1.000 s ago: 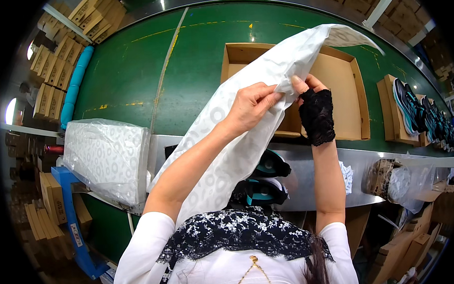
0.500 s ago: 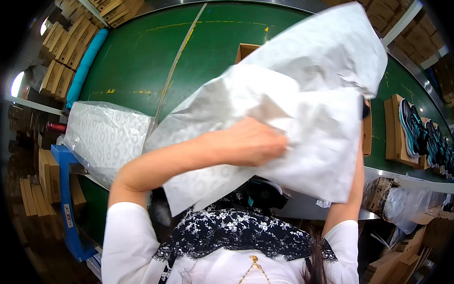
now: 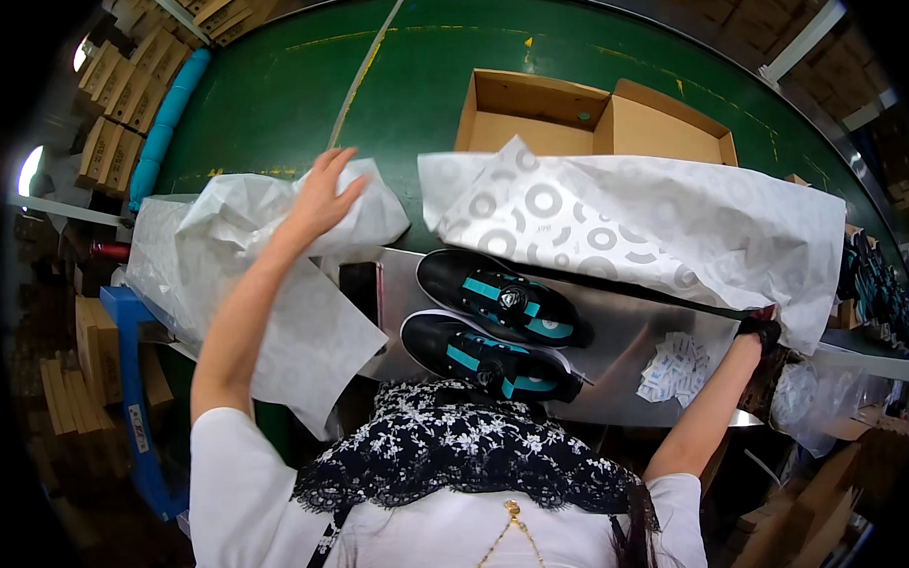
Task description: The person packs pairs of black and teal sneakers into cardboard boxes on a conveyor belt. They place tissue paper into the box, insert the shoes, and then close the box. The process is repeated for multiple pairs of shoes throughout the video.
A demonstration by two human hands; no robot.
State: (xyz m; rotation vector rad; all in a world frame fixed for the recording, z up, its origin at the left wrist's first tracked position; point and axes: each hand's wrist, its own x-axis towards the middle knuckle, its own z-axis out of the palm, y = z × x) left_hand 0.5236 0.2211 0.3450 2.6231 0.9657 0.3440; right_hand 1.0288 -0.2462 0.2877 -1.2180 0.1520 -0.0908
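The left hand (image 3: 329, 196) is empty, fingers spread, above crumpled paper (image 3: 242, 216) at ten o'clock, while the right hand (image 3: 762, 333), grip unclear, meets a patterned sheet (image 3: 592, 219) at two o'clock, long axis pointing toward half past three, apparently being spread and needing smoothing.

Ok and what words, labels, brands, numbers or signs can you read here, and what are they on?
Nothing reads clearly enough to quote.
Patterned white paper: tiny print, too small.
White packets: print too small.
Stacked cartons: dark marks, too blurred.
Blue frame: label, too small.
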